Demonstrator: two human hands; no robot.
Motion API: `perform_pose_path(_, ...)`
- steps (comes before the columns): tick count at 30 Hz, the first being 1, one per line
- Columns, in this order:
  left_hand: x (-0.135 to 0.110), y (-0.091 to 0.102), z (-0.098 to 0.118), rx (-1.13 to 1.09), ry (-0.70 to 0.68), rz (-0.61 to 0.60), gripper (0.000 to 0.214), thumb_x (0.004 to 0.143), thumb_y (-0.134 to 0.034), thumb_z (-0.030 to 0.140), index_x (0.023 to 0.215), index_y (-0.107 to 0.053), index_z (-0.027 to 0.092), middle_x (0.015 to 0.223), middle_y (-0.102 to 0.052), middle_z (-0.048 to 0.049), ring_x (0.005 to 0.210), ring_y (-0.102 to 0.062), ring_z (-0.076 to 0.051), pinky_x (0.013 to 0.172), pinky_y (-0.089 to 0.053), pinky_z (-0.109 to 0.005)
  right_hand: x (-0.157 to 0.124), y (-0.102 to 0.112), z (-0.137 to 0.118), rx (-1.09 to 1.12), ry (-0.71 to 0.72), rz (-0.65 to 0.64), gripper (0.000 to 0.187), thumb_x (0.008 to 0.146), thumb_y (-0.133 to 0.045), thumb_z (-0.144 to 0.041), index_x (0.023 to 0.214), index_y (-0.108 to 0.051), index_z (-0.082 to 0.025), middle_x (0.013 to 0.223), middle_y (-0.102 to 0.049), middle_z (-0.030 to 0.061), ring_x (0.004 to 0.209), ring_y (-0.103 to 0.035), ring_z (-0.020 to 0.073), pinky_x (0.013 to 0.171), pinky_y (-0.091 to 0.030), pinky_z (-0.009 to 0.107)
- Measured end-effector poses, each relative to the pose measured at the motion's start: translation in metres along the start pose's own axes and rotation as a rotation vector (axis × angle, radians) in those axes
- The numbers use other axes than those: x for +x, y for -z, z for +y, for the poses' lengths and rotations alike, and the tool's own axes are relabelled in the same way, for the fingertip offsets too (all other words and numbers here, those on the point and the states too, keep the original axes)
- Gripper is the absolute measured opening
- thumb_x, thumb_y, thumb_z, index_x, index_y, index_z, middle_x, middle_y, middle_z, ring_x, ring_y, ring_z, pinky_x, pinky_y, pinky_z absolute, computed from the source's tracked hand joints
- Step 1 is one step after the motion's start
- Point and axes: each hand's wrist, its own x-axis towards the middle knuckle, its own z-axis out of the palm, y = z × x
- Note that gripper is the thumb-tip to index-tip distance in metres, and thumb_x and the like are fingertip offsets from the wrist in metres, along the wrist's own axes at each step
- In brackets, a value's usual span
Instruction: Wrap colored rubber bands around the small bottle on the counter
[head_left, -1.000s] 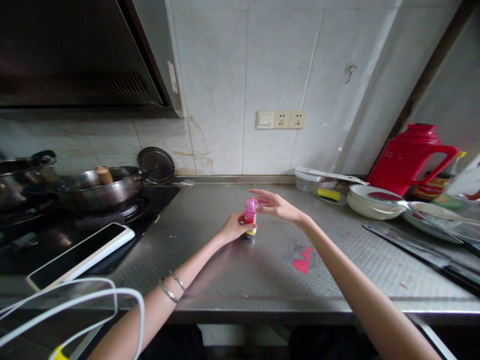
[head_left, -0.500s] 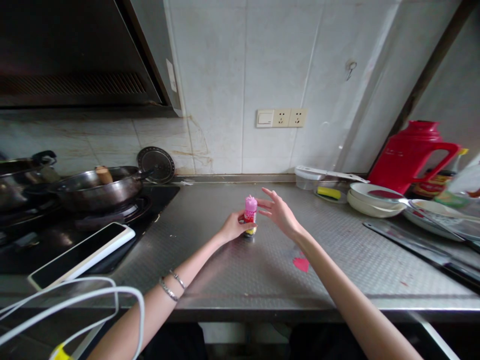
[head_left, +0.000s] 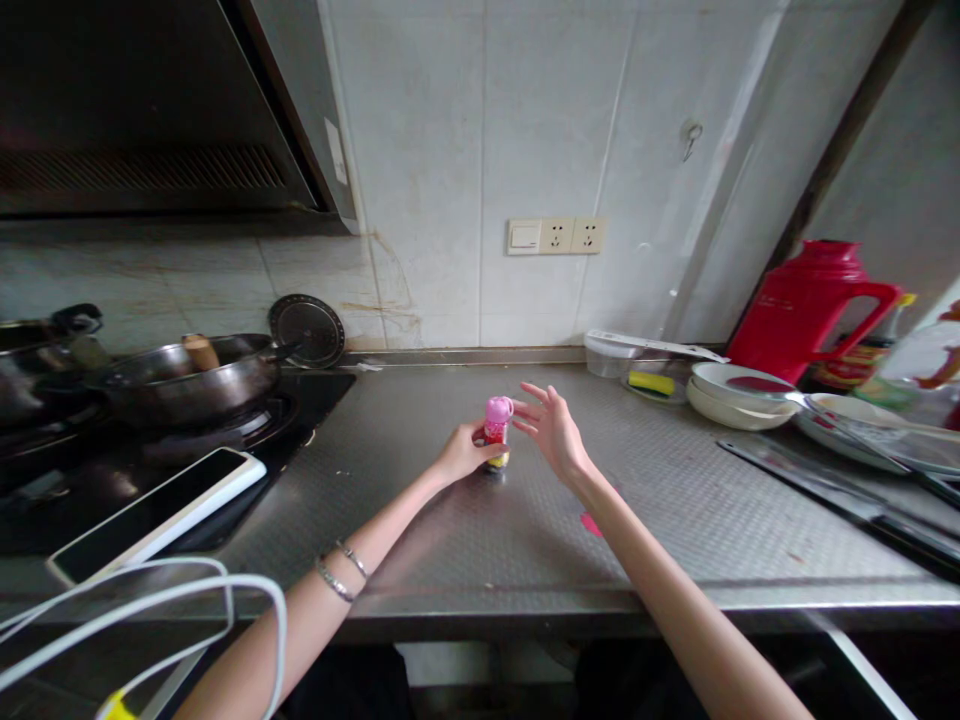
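Observation:
A small bottle (head_left: 496,434) with a pink cap (head_left: 499,409) and a red and yellow label stands upright on the metal counter (head_left: 420,545). My left hand (head_left: 463,452) is wrapped round its body from the left, the thumb lying across the front. Just right of the cap is my right hand (head_left: 553,430), open, with its fingers spread toward it. Whether those fingertips touch the cap I cannot tell. A pink-red scrap (head_left: 591,525) lies beside my right forearm, partly hidden by it.
On the left, a pan (head_left: 187,385) sits on the stove and a white-edged device (head_left: 157,515) lies near white cables (head_left: 247,580). To the right are bowls (head_left: 739,410), a knife (head_left: 817,490), a yellow sponge (head_left: 651,384) and a red thermos jug (head_left: 802,310).
The view has shifted slightly. The cap looks turned: the tuft on top is gone from sight and a pink loop shows at its right. My left hand still holds the bottle.

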Motion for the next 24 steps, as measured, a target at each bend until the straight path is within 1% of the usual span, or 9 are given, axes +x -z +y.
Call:
perform_pose_path(2,0.000,0.000,0.000,0.011,0.009,0.000,0.043,0.060,-0.076,0.036,0.093,-0.061,0.011,0.084,-0.065,-0.0054,0.075,-0.060,-0.016,0.075,-0.048,-0.030,0.000,0.005,0.001,-0.018,0.055,0.125,0.054,0.080,-0.038,-0.062,0.109,-0.056,-0.019,0.082,-0.071,0.0077,0.094,-0.062,0.0246,0.085,-0.042,0.039)
perform_pose_path(4,0.000,0.000,0.001,0.016,0.013,0.000,0.044,0.060,-0.076,0.035,0.093,-0.060,0.011,0.084,-0.066,-0.0052,0.075,-0.060,-0.016,0.075,-0.048,-0.030,0.001,0.008,0.003,-0.037,0.088,0.198,0.048,0.078,-0.043,-0.060,0.100,-0.059,-0.020,0.078,-0.071,0.0063,0.091,-0.063,0.0244,0.083,-0.042,0.039)
perform_pose_path(8,0.000,-0.001,0.001,0.004,0.004,0.006,0.042,0.061,-0.075,0.035,0.093,-0.060,0.012,0.084,-0.066,-0.0054,0.075,-0.060,-0.016,0.075,-0.048,-0.030,0.003,0.001,0.006,0.004,0.049,0.069,0.046,0.080,-0.044,-0.058,0.106,-0.060,-0.024,0.105,-0.069,0.0068,0.103,-0.060,0.0236,0.087,-0.042,0.039)
perform_pose_path(10,0.000,-0.001,0.000,0.001,-0.003,0.005,0.041,0.062,-0.074,0.034,0.093,-0.060,0.012,0.084,-0.066,-0.0057,0.075,-0.060,-0.016,0.075,-0.048,-0.031,0.003,-0.002,0.008,0.020,0.015,0.001,0.050,0.080,-0.042,-0.059,0.113,-0.057,-0.024,0.105,-0.069,0.0069,0.103,-0.060,0.0235,0.089,-0.041,0.040)
perform_pose_path(12,0.000,-0.001,-0.001,0.011,-0.006,0.005,0.040,0.062,-0.074,0.033,0.092,-0.060,0.011,0.084,-0.066,-0.0060,0.075,-0.060,-0.016,0.076,-0.048,-0.031,0.002,-0.001,0.010,0.005,0.026,0.029,0.053,0.080,-0.041,-0.060,0.114,-0.056,-0.021,0.093,-0.072,0.0072,0.099,-0.062,0.0238,0.091,-0.041,0.041)
perform_pose_path(15,0.001,0.000,-0.002,0.033,-0.006,0.005,0.041,0.062,-0.075,0.034,0.093,-0.060,0.011,0.086,-0.066,-0.0064,0.077,-0.061,-0.017,0.076,-0.048,-0.030,0.001,0.005,0.012,-0.075,0.094,0.171,0.055,0.080,-0.038,-0.060,0.109,-0.057,-0.017,0.076,-0.073,0.0070,0.096,-0.063,0.0245,0.091,-0.040,0.041)
perform_pose_path(17,0.001,0.001,-0.002,0.037,-0.008,0.001,0.043,0.062,-0.075,0.036,0.095,-0.060,0.011,0.087,-0.066,-0.0065,0.078,-0.061,-0.017,0.076,-0.048,-0.030,0.001,0.008,0.012,-0.113,0.122,0.212,0.053,0.081,-0.038,-0.059,0.107,-0.057,-0.017,0.076,-0.073,0.0074,0.096,-0.063,0.0248,0.089,-0.041,0.042)
perform_pose_path(21,0.001,0.000,-0.002,0.032,-0.021,0.001,0.042,0.063,-0.074,0.036,0.094,-0.061,0.012,0.086,-0.066,-0.0063,0.077,-0.061,-0.017,0.075,-0.048,-0.030,0.002,0.001,0.013,-0.036,0.114,0.077,0.045,0.082,-0.042,-0.053,0.111,-0.056,-0.022,0.107,-0.069,0.0081,0.106,-0.059,0.0234,0.089,-0.043,0.041)
perform_pose_path(24,0.000,0.000,-0.002,0.024,-0.031,0.004,0.040,0.064,-0.073,0.034,0.094,-0.061,0.012,0.085,-0.066,-0.0059,0.076,-0.061,-0.016,0.076,-0.048,-0.030,0.003,-0.003,0.016,0.013,0.082,0.002,0.045,0.083,-0.042,-0.051,0.115,-0.054,-0.022,0.108,-0.068,0.0079,0.107,-0.059,0.0231,0.091,-0.043,0.042)
